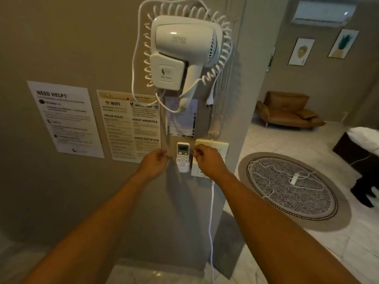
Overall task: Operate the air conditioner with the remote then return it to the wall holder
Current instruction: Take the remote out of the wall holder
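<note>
Left hand [154, 163]: raised to the wall just left of the remote, fingers loosely curled, nothing held; no contact with the remote can be made out.

Right hand [207, 160]: raised just right of the remote, fingers curled inward, thumb and forefinger tips close together beside the remote's upper edge; nothing is seen gripped, and whether the remote is touched cannot be told.

Remote [182, 154]: white, seated in the wall holder [183, 167] between the two hands. Long axis vertical, display end pointing up, button end sunk into the holder; face turned outward from the wall. Upper half stands clear above the holder's rim.

Wall holder: white pocket fixed to the wall, just beside a switch plate [215, 146].

Socket [198, 172]: set below the switch plate, partly covered by the right hand; a white cable [211, 222] is seen hanging downward beneath it.

Notices [131, 124]: printed sheets mounted left of and above the remote.

Hair dryer [184, 52]: white, wall-mounted above, ringed by its coiled cord.

Air conditioner [325, 12]: mounted high on the far wall, upper right.
</note>
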